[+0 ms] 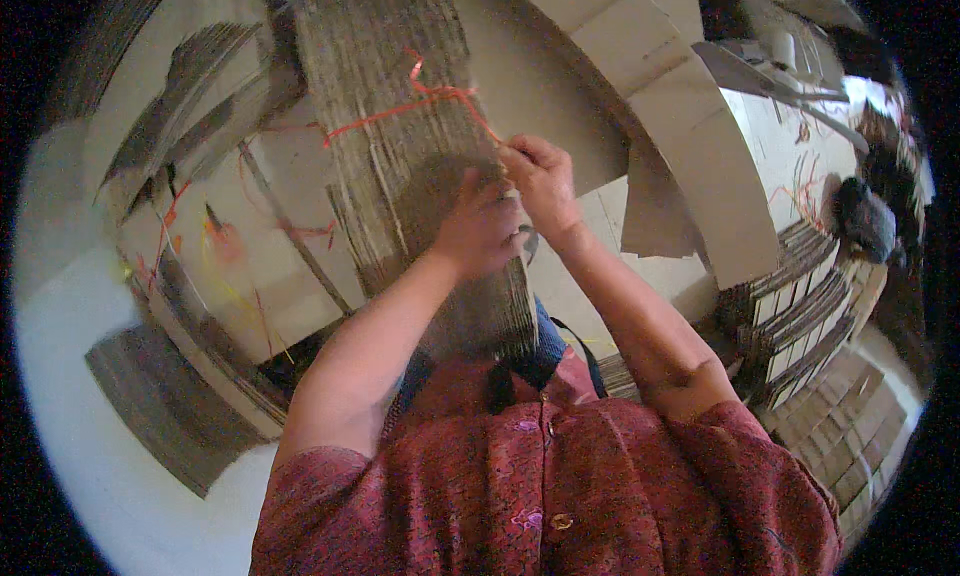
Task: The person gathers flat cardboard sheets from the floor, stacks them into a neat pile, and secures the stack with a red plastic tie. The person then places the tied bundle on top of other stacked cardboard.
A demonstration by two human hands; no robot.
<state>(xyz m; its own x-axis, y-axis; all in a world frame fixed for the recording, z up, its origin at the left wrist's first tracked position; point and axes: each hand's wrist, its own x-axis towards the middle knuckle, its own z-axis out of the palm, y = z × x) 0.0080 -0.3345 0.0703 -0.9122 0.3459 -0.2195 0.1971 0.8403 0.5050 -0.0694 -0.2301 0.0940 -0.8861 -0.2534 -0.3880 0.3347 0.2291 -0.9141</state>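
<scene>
A long stack of cardboard sheets (385, 46) lies before me, its brown layered edges facing up. Orange-red twine (390, 113) crosses the stack, with a loose curl on top. At the stack's right edge my right hand (545, 184) is closed, pinching the twine where it runs down from the knot. Close beside it, over the stack, my left hand (483, 224) is smeared by motion. Its fingers point toward the right hand, and whether they hold the twine cannot be made out.
Large cardboard sheets (690, 166) lean in a curve at the right. Bundled cardboard stacks (795, 316) stand beyond them. More cardboard (150, 406) lies at the left, near scraps of red and yellow twine (222, 238). A dark bundle (865, 219) sits at the far right.
</scene>
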